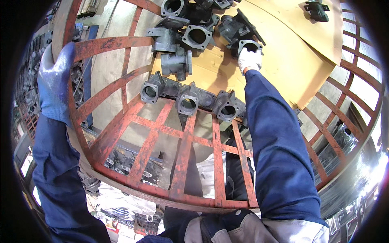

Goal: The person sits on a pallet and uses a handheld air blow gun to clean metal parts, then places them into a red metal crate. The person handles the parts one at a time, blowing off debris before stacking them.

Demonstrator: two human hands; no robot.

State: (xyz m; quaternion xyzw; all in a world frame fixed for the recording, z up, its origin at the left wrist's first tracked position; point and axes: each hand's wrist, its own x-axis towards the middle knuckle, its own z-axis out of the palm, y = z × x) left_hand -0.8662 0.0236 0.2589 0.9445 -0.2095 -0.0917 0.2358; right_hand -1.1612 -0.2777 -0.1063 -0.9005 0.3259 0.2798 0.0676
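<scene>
My left hand [56, 83], in a blue glove, is wrapped round the upper left rail [64, 24] of a red metal cage, with the fingertips partly hidden. Inside the cage, my right hand [250, 59], in a white glove, grips the square flange of a dark grey cast-metal housing [247, 43]. Its fingers reach into the round opening. Right behind it leans another dark casting [235, 28] with a wide flat flange. Several similar housings stand to the left, among them one with a square open flange [197, 37] and a stubby one [174, 65].
Yellow-brown cardboard [291, 48] lies under the castings. Along its near edge stand several housings, one in the middle [188, 104]. A lone casting [317, 11] lies at the far right. Red cage bars [184, 162] rise between my body and the parts. More metal parts [127, 166] lie outside, lower left.
</scene>
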